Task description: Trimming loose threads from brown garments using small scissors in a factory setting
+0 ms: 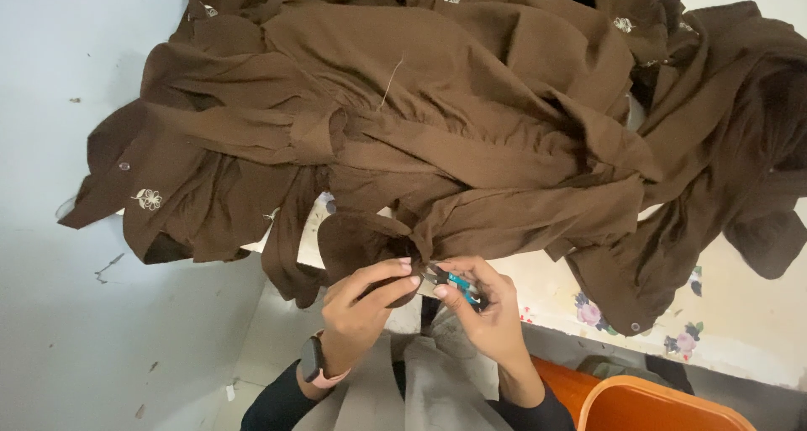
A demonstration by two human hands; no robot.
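Brown garment edge (382, 246) pinched by left hand (366, 301); right hand (487, 309) squeezes teal thread snips (454, 284) just beside that pinch, so I'd keep the cloth taut.

Pile of brown cloth garments (471, 120) on flower-print table (756, 330); hands meet at its near edge, likely gripping small teal-handled snips (454, 284). Orange plastic tub (647, 406) lower right.
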